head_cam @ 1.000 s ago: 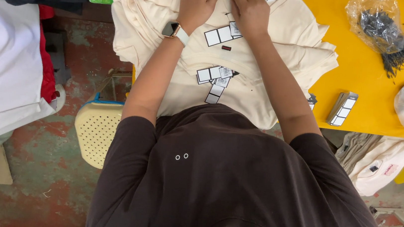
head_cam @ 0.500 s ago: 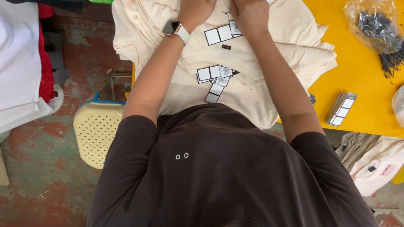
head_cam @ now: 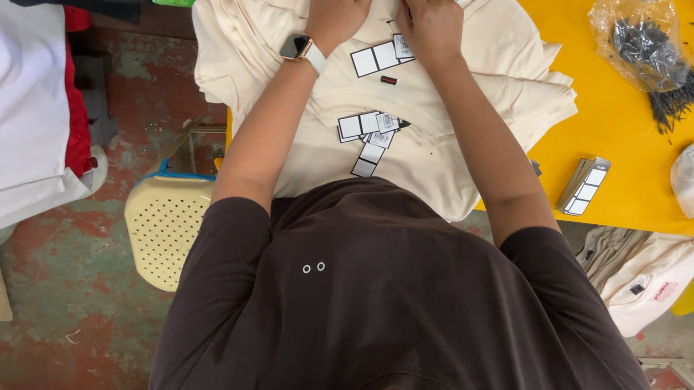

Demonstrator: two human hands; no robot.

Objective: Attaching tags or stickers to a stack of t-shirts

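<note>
Both hands up at the top center: left hand [head_cam: 338,5] and right hand [head_cam: 428,19] pinching at the collar of the top cream t-shirt [head_cam: 500,48] on the stack. Label strips [head_cam: 368,128] lie loose mid-frame, so plenty looks left.

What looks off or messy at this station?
Loose paper tags lie scattered askew on the cream shirt stack, and the stack overhangs the yellow table edge. Both the left hand and the right hand work at the top shirt's collar. Nothing looks damaged.
</note>
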